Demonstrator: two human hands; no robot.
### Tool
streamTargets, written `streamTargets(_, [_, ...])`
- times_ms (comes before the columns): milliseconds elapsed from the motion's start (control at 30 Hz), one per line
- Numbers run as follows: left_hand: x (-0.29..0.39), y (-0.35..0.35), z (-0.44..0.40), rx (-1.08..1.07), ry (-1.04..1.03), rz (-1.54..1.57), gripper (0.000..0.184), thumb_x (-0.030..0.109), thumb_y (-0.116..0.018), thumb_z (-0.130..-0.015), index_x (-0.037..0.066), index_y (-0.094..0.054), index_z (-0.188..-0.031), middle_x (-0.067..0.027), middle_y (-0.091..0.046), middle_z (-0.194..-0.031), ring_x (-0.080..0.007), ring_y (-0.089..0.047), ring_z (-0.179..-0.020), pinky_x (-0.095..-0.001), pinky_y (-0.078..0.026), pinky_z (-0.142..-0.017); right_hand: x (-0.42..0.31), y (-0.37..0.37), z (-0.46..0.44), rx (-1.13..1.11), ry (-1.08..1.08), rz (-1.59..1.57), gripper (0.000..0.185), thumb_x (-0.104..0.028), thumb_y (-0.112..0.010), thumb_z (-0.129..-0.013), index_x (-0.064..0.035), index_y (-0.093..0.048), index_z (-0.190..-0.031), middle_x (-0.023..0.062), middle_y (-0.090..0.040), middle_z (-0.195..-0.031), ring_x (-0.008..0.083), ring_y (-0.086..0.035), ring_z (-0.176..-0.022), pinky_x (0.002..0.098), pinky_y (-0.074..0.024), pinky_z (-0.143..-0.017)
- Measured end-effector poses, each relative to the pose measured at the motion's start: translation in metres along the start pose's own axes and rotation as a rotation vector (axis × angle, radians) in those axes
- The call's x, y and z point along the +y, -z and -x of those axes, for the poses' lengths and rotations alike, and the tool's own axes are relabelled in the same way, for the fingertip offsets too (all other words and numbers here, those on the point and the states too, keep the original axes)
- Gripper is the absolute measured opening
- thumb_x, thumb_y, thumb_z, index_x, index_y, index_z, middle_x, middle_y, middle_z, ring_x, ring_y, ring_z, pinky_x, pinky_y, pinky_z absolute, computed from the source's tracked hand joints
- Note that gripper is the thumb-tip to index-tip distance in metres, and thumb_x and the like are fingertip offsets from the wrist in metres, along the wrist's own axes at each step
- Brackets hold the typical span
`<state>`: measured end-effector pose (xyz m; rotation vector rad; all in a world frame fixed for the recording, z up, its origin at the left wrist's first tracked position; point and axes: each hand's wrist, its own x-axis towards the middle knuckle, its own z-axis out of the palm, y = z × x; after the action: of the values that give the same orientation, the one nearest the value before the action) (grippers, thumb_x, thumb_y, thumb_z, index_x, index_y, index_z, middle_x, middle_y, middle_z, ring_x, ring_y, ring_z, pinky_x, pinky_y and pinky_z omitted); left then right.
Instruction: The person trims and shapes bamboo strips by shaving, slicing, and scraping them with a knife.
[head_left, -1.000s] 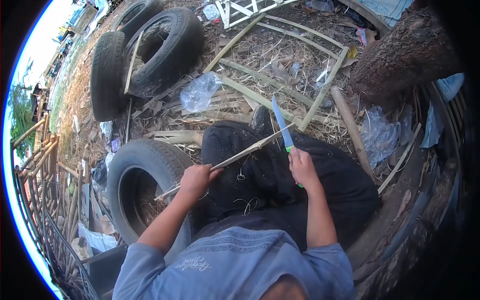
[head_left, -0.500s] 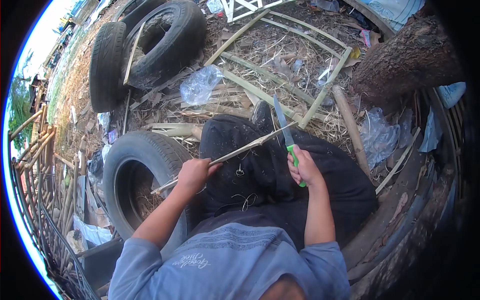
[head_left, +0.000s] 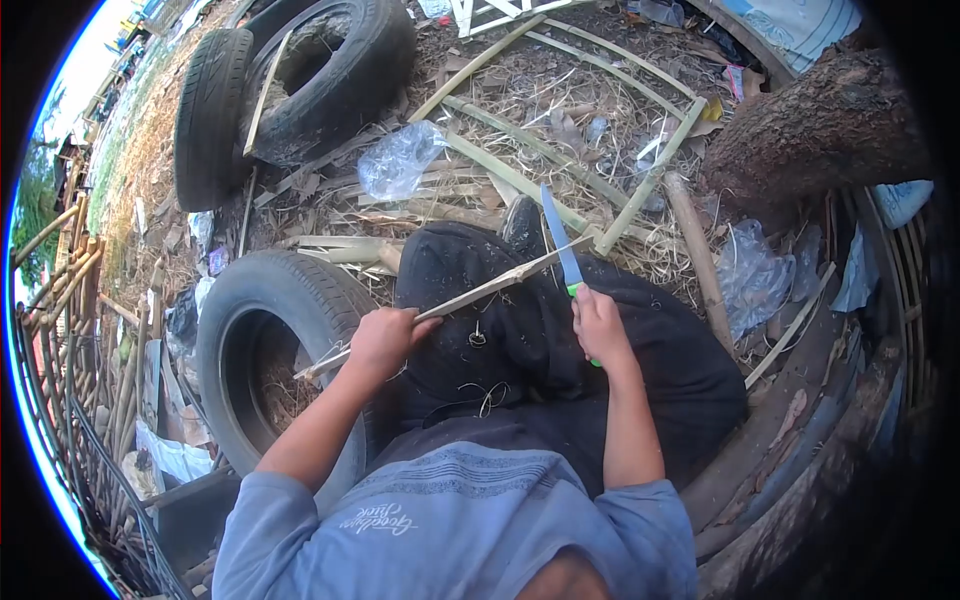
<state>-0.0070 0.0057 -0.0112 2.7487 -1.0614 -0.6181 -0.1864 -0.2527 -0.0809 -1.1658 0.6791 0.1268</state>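
Note:
My left hand [head_left: 386,342] is closed around a pale bamboo strip [head_left: 482,291], which slants up to the right across my dark trousers. The strip's lower end sticks out behind my left wrist, over a tyre. In my right hand [head_left: 600,322] is a knife [head_left: 561,238] with a green handle, mostly covered by my fingers. Its blade points up and away from me and crosses the strip near its far end; whether the edge touches the strip I cannot tell. Thin shavings [head_left: 487,402] lie on my lap.
A tyre [head_left: 225,335] lies by my left leg, with more tyres [head_left: 345,110] beyond. Ahead, a frame of bamboo strips [head_left: 640,205] rests on ground littered with shavings. Plastic bags [head_left: 400,160] lie about. A tree trunk [head_left: 810,125] stands at right, a stick fence [head_left: 75,350] at left.
My right hand and the knife have shifted slightly, and the green handle shows less now. The left hand keeps its hold on the strip. The view has moved a little.

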Motion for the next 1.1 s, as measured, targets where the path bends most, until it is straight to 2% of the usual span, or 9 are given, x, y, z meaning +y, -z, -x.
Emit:
streamTargets(67, [-0.001, 0.001, -0.001, -0.003, -0.004, -0.021, 0.047, 0.047, -0.059, -0.089, 0.003, -0.067, -0.076, -0.0221, -0.061, -0.067, -0.0414, -0.062, -0.069, -0.0499, -0.048, -0.065, 0.014, -0.007, -0.006, 0.28, 0.269, 0.386, 0.046, -0.046, -0.035, -0.102, -0.0081, -0.046, -0.078, -0.0017, -0.039, -0.05, 0.0084, -0.035, -0.031, 0.0256, -0.0322, -0.029])
streamTargets(100, [-0.002, 0.001, 0.0, -0.017, -0.017, -0.043, 0.047, 0.047, -0.059, -0.089, 0.003, -0.067, -0.077, -0.0221, -0.062, -0.067, -0.0414, -0.062, -0.069, -0.0497, -0.048, -0.065, -0.011, -0.012, 0.01, 0.139, 0.062, 0.137, 0.046, -0.047, -0.035, -0.102, -0.0096, -0.041, -0.076, -0.0023, -0.034, -0.049, 0.0071, -0.034, -0.031, 0.0248, -0.0306, -0.029])
streamTargets(200, [-0.002, -0.002, 0.0, -0.007, -0.021, -0.044, 0.048, 0.048, -0.058, -0.089, 0.002, -0.067, -0.076, -0.0221, -0.062, -0.068, -0.0413, -0.062, -0.069, -0.0495, -0.048, -0.065, -0.011, 0.007, 0.006, -0.111, -0.104, -0.204, 0.046, -0.048, -0.035, -0.101, -0.0098, -0.041, -0.075, -0.002, -0.035, -0.049, 0.0074, -0.033, -0.031, 0.0247, -0.0304, -0.029])
streamTargets(400, [-0.003, -0.001, 0.0, -0.001, -0.022, -0.031, 0.049, 0.049, -0.058, -0.089, 0.002, -0.067, -0.075, -0.0219, -0.062, -0.068, -0.0412, -0.062, -0.069, -0.0495, -0.048, -0.065, -0.008, -0.001, 0.002, -0.018, 0.0, -0.039, 0.046, -0.048, -0.035, -0.101, -0.0105, -0.04, -0.075, -0.0019, -0.036, -0.049, 0.0076, -0.032, -0.031, 0.0241, -0.0296, -0.028])
streamTargets(800, [-0.001, 0.003, -0.001, -0.03, -0.023, -0.058, 0.053, 0.052, -0.054, -0.09, 0.003, -0.066, -0.074, -0.0197, -0.063, -0.068, -0.0396, -0.064, -0.069, -0.0487, -0.05, -0.066, -0.011, -0.002, 0.006, -0.16, -0.117, -0.356, 0.046, -0.048, -0.037, -0.101, -0.0105, -0.04, -0.075, -0.0026, -0.035, -0.049, 0.0071, -0.032, -0.031, 0.0235, -0.0291, -0.028])
streamTargets(867, [-0.002, 0.001, -0.002, -0.039, -0.023, -0.062, 0.053, 0.052, -0.054, -0.09, 0.003, -0.066, -0.074, -0.0198, -0.063, -0.068, -0.0395, -0.064, -0.069, -0.0486, -0.05, -0.066, -0.007, -0.01, 0.005, 0.128, 0.068, 0.142, 0.046, -0.048, -0.036, -0.101, -0.0105, -0.042, -0.075, -0.0027, -0.036, -0.05, 0.0062, -0.033, -0.032, 0.024, -0.0293, -0.029])
streamTargets(900, [-0.003, 0.001, -0.002, -0.046, -0.021, -0.07, 0.054, 0.052, -0.054, -0.09, 0.003, -0.066, -0.073, -0.0198, -0.063, -0.068, -0.0395, -0.064, -0.069, -0.0485, -0.05, -0.066, -0.009, -0.01, 0.006, 0.125, 0.069, 0.143, 0.046, -0.048, -0.036, -0.101, -0.0105, -0.042, -0.075, -0.0027, -0.036, -0.05, 0.0062, -0.033, -0.032, 0.024, -0.0293, -0.029])
streamTargets(1033, [-0.003, 0.002, 0.0, -0.049, -0.031, -0.062, 0.054, 0.052, -0.054, -0.09, 0.003, -0.066, -0.074, -0.0201, -0.063, -0.068, -0.0395, -0.064, -0.069, -0.0486, -0.05, -0.065, -0.012, 0.009, 0.009, -0.248, -0.148, -0.347, 0.045, -0.047, -0.036, -0.101, -0.0105, -0.042, -0.076, -0.003, -0.035, -0.048, 0.0062, -0.032, -0.031, 0.0244, -0.0288, -0.028])
streamTargets(1100, [-0.002, 0.0, 0.0, 0.011, -0.031, 0.001, 0.052, 0.051, -0.057, -0.089, 0.002, -0.066, -0.073, -0.0218, -0.061, -0.066, -0.0419, -0.061, -0.068, -0.0502, -0.048, -0.065, -0.014, 0.009, 0.007, -0.222, -0.147, -0.33, 0.045, -0.047, -0.035, -0.102, -0.0107, -0.041, -0.075, -0.0032, -0.033, -0.048, 0.0063, -0.031, -0.031, 0.0239, -0.0289, -0.028])
